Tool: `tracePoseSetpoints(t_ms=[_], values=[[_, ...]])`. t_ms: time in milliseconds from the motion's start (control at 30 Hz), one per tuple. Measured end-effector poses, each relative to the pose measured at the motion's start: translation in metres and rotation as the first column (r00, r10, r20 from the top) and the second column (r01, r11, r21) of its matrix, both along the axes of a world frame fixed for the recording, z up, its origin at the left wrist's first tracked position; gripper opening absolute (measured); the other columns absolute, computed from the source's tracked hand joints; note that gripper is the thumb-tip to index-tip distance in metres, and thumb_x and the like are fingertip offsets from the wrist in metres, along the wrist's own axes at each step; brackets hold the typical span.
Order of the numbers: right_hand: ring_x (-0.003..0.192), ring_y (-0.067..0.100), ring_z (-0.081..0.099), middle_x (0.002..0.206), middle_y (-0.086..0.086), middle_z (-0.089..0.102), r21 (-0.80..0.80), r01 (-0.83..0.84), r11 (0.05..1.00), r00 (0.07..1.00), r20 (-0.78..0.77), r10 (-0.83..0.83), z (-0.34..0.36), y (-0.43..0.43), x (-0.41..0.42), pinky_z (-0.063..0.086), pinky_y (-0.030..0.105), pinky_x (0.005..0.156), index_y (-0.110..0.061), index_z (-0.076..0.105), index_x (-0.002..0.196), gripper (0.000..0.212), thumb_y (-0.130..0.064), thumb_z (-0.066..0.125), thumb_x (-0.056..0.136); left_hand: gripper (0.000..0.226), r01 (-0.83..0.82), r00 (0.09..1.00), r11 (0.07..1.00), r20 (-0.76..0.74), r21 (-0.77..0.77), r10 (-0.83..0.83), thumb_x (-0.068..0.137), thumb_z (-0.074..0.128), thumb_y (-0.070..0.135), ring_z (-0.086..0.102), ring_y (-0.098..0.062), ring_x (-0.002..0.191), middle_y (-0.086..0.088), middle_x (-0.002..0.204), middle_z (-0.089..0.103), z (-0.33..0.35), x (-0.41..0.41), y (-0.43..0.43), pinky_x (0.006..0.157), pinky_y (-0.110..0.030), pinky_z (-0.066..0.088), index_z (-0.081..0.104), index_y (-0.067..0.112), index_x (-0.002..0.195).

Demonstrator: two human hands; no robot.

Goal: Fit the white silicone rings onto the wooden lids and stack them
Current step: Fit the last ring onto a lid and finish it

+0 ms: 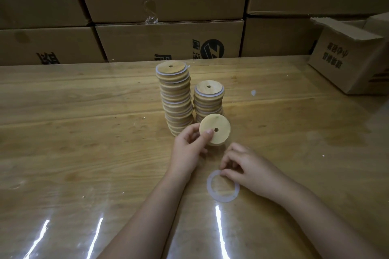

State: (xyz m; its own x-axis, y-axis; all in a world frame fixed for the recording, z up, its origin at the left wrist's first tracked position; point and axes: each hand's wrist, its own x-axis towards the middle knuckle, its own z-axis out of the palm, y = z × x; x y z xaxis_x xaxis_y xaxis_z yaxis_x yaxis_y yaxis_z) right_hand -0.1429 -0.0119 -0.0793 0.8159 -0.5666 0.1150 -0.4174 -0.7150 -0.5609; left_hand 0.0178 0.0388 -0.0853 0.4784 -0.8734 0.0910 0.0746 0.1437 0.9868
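My left hand (189, 145) grips a round wooden lid (217, 125) with a small centre hole, holding it tilted above the table in front of the stacks. My right hand (244, 164) pinches the far edge of a white silicone ring (210, 189) that lies on the table just below the lid. Behind them stand two stacks of lids with rings fitted: a tall stack (175, 99) on the left and a shorter stack (208, 101) on the right.
The wooden table (84, 132) has a glossy clear cover. Cardboard boxes (168, 42) form a wall along its far edge. A smaller open carton (347, 57) sits at the right rear. A small white scrap (253, 92) lies right of the stacks.
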Motion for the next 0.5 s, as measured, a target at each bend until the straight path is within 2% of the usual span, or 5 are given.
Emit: tracePoseSetpoints(t_ms=[133, 233, 300, 400, 500], values=[[0.078, -0.003, 0.047, 0.082, -0.02, 0.049, -0.034, -0.02, 0.999, 1.0, 0.016, 0.02, 0.0024, 0.002, 0.001, 0.038, 0.014, 0.069, -0.031, 0.053, 0.08, 0.013, -0.026, 0.064, 0.084, 0.017, 0.012, 1.0, 0.999, 0.023, -0.049, -0.011, 0.085, 0.065, 0.006, 0.058, -0.012, 0.077, -0.004, 0.085, 0.066, 0.0022, -0.0018, 0.0003, 0.062, -0.029, 0.05, 0.067, 0.013, 0.1], [0.073, 0.001, 0.052, 0.075, -0.018, 0.053, -0.002, 0.047, 0.999, 0.986, 0.159, -0.046, 0.0031, 0.0024, -0.0003, 0.036, 0.011, 0.062, -0.03, 0.057, 0.08, 0.015, -0.018, 0.068, 0.082, 0.021, 0.031, 1.0, 0.997, 0.008, -0.064, -0.03, 0.084, 0.064, 0.0, 0.06, -0.015, 0.083, -0.007, 0.09, 0.066, 0.0036, -0.0023, 0.0011, 0.077, -0.046, 0.052, 0.067, 0.014, 0.1], [0.073, 0.001, 0.054, 0.077, -0.016, 0.056, 0.002, 0.086, 0.996, 0.954, 0.288, -0.083, 0.0032, 0.0022, -0.0011, 0.038, 0.008, 0.062, -0.025, 0.063, 0.085, 0.015, -0.013, 0.07, 0.081, 0.023, 0.054, 0.999, 0.997, -0.006, -0.061, -0.054, 0.083, 0.064, -0.003, 0.062, -0.018, 0.085, -0.008, 0.09, 0.069, 0.003, -0.0016, 0.0016, 0.084, -0.053, 0.051, 0.068, 0.013, 0.1], [0.075, 0.002, 0.058, 0.086, -0.01, 0.06, -0.037, 0.083, 0.996, 0.908, 0.414, -0.061, 0.0051, 0.0007, -0.0008, 0.045, 0.013, 0.062, -0.017, 0.07, 0.093, 0.013, -0.01, 0.067, 0.083, 0.026, 0.064, 0.998, 0.996, -0.009, -0.066, -0.065, 0.081, 0.065, -0.005, 0.064, -0.02, 0.086, -0.007, 0.089, 0.071, 0.0018, -0.0019, 0.0016, 0.087, -0.055, 0.049, 0.069, 0.013, 0.099], [0.074, 0.004, 0.058, 0.088, -0.006, 0.061, -0.093, 0.084, 0.992, 0.89, 0.455, -0.033, 0.0055, -0.0004, -0.0012, 0.048, 0.021, 0.06, -0.014, 0.073, 0.09, 0.012, -0.011, 0.063, 0.082, 0.029, 0.058, 0.998, 0.995, -0.001, -0.085, -0.058, 0.08, 0.066, -0.006, 0.064, -0.02, 0.085, -0.003, 0.086, 0.072, 0.0007, -0.0028, 0.0016, 0.086, -0.055, 0.05, 0.07, 0.018, 0.095]])
